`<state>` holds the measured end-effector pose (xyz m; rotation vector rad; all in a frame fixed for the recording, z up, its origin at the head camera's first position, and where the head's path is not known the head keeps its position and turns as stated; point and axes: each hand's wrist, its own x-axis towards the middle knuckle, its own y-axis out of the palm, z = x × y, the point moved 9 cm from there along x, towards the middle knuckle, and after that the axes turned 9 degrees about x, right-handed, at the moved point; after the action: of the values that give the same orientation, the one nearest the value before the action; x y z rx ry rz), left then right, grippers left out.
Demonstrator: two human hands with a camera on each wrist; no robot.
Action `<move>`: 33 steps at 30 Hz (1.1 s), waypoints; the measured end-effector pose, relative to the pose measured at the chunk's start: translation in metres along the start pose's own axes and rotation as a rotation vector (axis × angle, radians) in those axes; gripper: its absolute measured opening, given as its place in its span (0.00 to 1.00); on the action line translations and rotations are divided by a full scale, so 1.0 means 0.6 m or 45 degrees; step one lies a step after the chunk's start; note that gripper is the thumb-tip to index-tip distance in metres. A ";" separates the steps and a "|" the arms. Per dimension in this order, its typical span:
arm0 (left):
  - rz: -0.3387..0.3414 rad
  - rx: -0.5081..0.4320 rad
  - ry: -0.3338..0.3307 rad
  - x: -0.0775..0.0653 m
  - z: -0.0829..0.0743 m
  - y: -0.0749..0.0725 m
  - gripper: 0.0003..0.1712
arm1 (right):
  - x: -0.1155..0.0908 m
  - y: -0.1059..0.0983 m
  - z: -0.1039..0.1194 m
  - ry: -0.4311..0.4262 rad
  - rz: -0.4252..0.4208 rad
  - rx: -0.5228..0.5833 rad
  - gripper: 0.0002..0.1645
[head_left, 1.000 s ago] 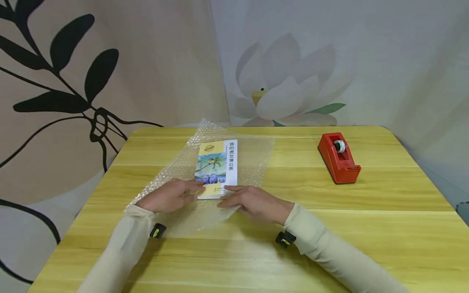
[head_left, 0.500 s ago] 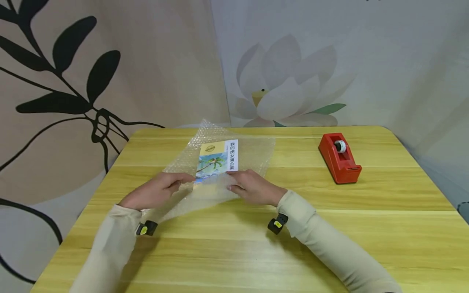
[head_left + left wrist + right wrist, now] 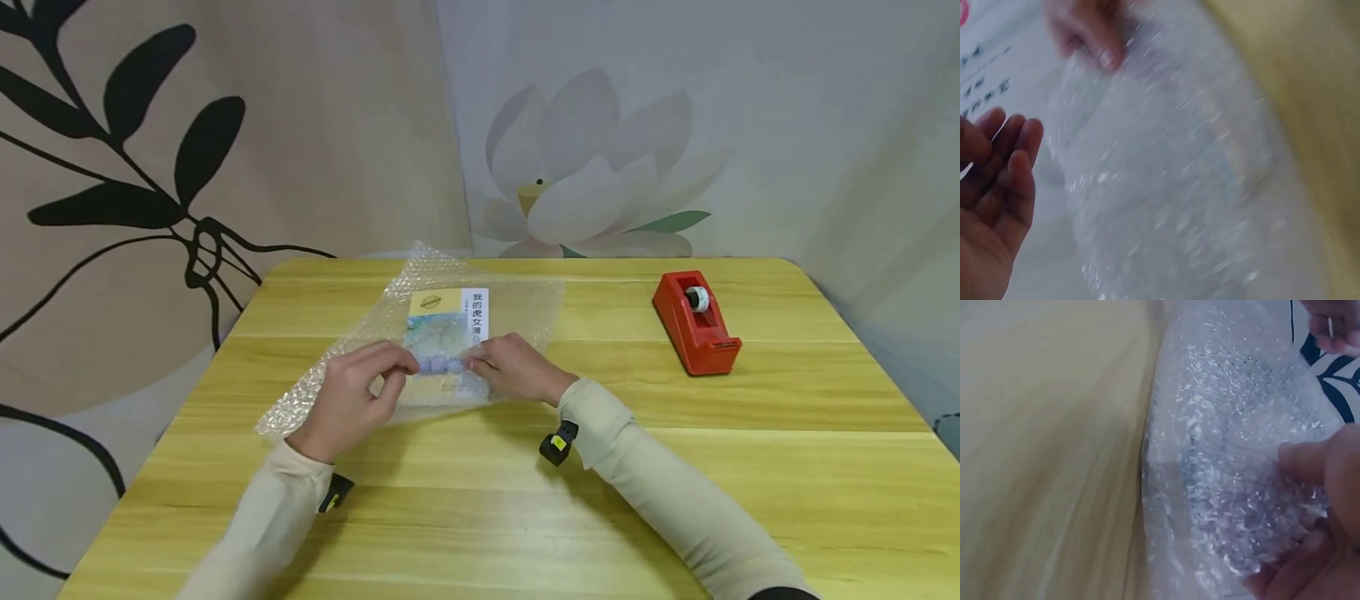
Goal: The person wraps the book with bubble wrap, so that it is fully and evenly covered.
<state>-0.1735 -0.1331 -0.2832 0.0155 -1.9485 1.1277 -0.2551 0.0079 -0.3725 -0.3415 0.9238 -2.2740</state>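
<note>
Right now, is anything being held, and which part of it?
The right hand pinches the bubble wrap near its edge, above the book's right side. The left hand holds nothing.

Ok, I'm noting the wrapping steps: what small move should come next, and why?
Probably the left hand should press the bubble wrap down over the book. The right hand pinches the wrap, which is folded over the book's lower part, while the left hand holds nothing in the left wrist view, so it looks free to help.
</note>
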 end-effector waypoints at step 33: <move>0.779 0.328 0.159 -0.049 -0.002 0.142 0.18 | 0.012 -0.043 -0.026 0.149 -0.279 0.045 0.29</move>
<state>-0.1881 -0.0928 -0.3625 -0.5308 -1.7247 1.7234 -0.2800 0.0254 -0.3658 -0.3099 0.9431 -2.5305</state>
